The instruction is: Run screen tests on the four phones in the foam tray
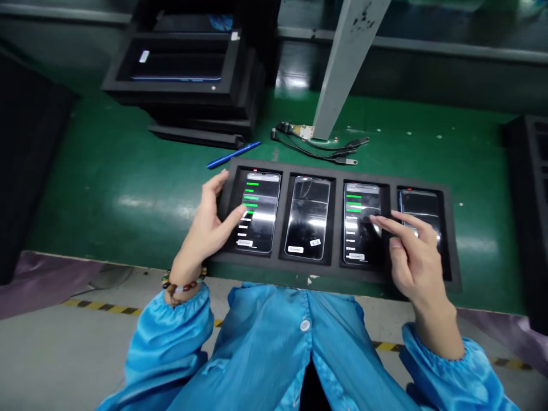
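Two bare hands work over a black foam tray [312, 274] of four phones on a green table [483, 228], the left hand [205, 222] with its thumb at the lit screen of the leftmost phone [258, 212] and fingers at the tray's edge, the right hand [417, 251] pointing a finger at the third phone [362, 222], its palm partly over the fourth phone [422, 208]; both hands are open, gripping no phone, while the dark second phone [307, 217] lies between

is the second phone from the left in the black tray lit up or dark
Dark: the second phone shows only reflections, with none of the green lines visible on its neighbour.
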Motion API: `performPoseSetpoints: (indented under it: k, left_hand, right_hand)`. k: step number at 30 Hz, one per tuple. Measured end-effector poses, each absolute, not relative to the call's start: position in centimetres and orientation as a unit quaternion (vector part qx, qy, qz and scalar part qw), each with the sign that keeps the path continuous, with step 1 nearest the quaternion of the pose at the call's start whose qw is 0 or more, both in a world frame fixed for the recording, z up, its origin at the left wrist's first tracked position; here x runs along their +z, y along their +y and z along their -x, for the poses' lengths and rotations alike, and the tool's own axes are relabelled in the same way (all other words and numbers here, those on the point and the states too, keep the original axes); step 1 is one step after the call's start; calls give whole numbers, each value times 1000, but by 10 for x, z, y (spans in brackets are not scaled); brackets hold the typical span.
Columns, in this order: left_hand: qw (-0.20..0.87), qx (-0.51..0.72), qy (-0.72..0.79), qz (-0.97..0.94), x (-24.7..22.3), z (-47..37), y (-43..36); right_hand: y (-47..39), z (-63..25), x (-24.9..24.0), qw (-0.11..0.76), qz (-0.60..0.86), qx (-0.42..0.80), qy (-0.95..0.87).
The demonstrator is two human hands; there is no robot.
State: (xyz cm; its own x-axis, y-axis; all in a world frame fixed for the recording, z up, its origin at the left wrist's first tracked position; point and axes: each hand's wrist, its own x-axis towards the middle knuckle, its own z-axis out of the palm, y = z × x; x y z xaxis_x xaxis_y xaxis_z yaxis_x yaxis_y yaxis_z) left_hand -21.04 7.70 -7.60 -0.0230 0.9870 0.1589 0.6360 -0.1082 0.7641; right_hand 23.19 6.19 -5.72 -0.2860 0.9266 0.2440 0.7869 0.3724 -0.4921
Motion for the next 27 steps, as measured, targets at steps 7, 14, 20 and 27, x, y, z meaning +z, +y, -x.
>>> performPoseSetpoints:
  k: [7,14,20,27]
  left_hand:
    - [261,320,605,-681,-80,217,79]
    - [177,341,612,-691,-65,210,80]
    - [100,330,595,-726,-53,202,74]
    - [107,260,567,-775,-54,203,77]
  right_hand:
    - [65,-230,-56,259,540,144,-787]
    - [67,-227,-53,268,552,145,-776]
    - [67,-227,-55,240,527,145,-802]
    - [65,-227,-54,267,549,136,-781]
